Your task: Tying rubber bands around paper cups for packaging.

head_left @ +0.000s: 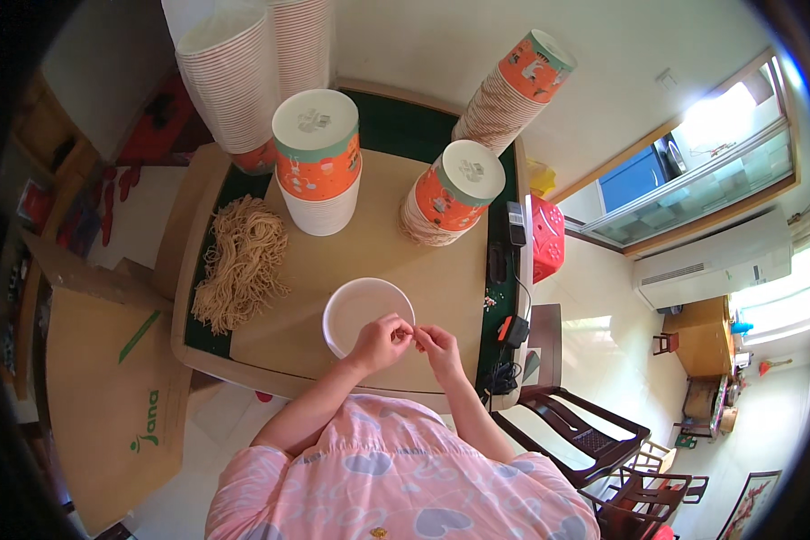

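Observation:
My left hand (384, 343) is closed in a pinch over the near right rim of a white paper bucket (347, 310), which stands with its mouth up on the table. Close against it, my right hand (436, 349) is pinched too, fingertips meeting those of the left. Whatever lies between the fingers is too small to make out. To the left sits a loose bundle of beige twine (243, 261). Farther back, an upside-down stack of orange and green printed paper buckets (319, 166) stands at the middle left, and a similar stack (455, 191) at the middle right.
Tall white bucket stacks (229, 76) rise at the back left, another printed stack (517, 85) at the back right. A flat cardboard sheet (378, 243) covers the tabletop. Chargers and cables (511, 333) lie along the right edge. A large cardboard box (108, 405) stands left, a wooden chair (576, 432) right.

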`<state>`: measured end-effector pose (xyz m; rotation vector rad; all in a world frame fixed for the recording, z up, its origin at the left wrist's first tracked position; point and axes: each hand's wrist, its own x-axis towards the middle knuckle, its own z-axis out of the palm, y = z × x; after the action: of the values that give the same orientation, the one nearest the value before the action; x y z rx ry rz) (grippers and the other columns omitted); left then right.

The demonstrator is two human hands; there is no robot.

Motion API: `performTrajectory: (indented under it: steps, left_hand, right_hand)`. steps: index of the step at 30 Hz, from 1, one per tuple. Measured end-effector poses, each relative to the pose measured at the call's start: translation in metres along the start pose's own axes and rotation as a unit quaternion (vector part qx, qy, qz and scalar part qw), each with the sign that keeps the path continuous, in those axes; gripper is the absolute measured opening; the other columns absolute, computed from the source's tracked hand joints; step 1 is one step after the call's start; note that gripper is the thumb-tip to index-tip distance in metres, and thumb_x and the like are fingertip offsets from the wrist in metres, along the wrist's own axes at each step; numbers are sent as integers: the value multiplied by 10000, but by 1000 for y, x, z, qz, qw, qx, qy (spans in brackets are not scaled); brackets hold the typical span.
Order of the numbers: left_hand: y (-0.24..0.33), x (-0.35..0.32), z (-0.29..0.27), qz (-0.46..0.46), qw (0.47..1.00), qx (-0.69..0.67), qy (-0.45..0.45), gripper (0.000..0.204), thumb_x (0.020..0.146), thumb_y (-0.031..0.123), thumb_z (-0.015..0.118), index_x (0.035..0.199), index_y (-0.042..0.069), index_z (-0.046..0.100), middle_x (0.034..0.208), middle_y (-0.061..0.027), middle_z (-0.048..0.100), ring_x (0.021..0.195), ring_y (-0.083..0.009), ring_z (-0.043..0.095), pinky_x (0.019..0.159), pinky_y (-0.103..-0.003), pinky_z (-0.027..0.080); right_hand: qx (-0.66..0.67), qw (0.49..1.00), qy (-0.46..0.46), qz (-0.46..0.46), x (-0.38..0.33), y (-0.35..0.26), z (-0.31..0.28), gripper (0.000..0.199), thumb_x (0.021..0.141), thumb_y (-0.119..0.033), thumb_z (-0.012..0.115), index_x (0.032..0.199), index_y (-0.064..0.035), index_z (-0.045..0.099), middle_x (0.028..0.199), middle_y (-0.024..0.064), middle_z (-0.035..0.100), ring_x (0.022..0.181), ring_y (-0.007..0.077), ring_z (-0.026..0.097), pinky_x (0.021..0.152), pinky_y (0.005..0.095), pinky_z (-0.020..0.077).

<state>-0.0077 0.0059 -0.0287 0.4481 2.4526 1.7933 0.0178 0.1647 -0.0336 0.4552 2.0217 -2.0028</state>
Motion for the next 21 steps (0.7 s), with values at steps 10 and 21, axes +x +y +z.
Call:
performTrajectory:
  steps: [10, 21]
  left_hand:
    - [1, 4, 2, -67, 997, -38, 9, 49, 745, 76, 637, 762, 36, 616, 755, -83, 604, 635, -203, 611, 580, -303, 494]
    - [1, 4, 6, -45, 995, 68, 56, 61, 723, 91, 652, 748, 48, 618, 763, -89, 593, 658, -239, 613, 590, -329, 492]
  right_hand:
    - [-158, 975, 48, -149, 1, 4, 3, 77, 833, -53, 612, 878, -4, 651, 752, 18, 581, 666, 80, 537, 587, 210, 439]
    - [-188, 966, 32, -172, 6, -3, 2, 47, 814, -46, 620, 831, -3, 629, 756, 31, 582, 659, 82, 540, 588, 216, 446]
